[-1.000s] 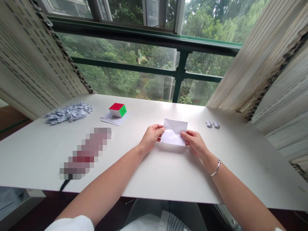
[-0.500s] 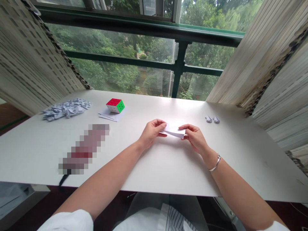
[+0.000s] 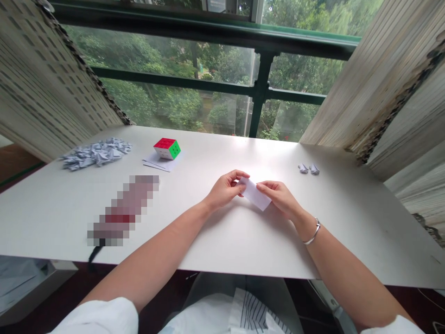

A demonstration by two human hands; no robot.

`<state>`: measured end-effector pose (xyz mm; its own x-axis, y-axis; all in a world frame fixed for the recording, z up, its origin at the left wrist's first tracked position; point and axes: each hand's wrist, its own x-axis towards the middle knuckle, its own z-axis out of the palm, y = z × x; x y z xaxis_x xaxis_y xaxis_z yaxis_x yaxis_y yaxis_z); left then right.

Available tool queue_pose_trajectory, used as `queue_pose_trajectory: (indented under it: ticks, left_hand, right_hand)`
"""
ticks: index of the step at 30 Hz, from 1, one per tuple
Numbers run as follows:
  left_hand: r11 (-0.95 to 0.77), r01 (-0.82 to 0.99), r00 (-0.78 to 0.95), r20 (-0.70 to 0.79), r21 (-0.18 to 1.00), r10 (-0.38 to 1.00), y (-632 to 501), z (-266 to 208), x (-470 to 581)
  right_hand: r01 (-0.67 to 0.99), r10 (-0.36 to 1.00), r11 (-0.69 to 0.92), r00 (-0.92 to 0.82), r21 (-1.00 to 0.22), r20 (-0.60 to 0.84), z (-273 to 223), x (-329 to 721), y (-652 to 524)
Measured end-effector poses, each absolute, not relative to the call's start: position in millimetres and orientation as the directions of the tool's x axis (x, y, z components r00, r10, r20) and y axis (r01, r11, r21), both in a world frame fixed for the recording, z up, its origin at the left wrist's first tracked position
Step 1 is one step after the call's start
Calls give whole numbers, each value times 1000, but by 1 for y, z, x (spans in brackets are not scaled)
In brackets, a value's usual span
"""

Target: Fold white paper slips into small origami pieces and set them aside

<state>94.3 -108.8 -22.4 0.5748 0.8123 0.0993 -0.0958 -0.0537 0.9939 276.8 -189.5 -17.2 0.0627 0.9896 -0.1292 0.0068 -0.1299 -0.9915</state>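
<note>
A small white sheet of paper [image 3: 256,195], apparently folded, is held between my two hands over the middle of the table. My left hand [image 3: 226,189] pinches its left end, thumb on the near face and fingers behind. On the right side, my right hand [image 3: 280,197] grips the paper's upper right part with the thumb in front; its other fingers are partly hidden behind the sheet. The paper is tilted, its lower right corner pointing down toward me.
Two small folded paper pieces [image 3: 309,169] lie at the right on the white table [image 3: 222,253]. A puzzle cube [image 3: 167,148] rests on several paper sheets [image 3: 161,165] at back left. Further left is a heap of folded papers [image 3: 97,153]. A blurred-out long object [image 3: 123,211] lies in front.
The paper has turned from nearly level and edge-on to tilted, its face now toward me. Both hands have shifted slightly and come closer together, still gripping it.
</note>
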Motion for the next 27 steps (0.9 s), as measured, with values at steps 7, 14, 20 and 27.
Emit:
queue_pose_trajectory:
  ticks: [7,14,20,27]
  left_hand:
    - [61,-207,491,50,976,870,-113,-24,96]
    - [49,-282,368,61,958,928,-116,-25,100]
    - [-92,-256,437,200,962,877,-126,-19,99]
    - [-82,-319,415,217,944,884,-129,-17,99]
  right_hand:
    - [-58,981,-98,163,-993,-107,-15,273,-191]
    - [-34,987,-62,150,-998,-66,-18,267,-191]
    - [-12,980,85,183,-996,81,-14,262,-193]
    - [-49,979,121,171,-991,111,-15,262,-196]
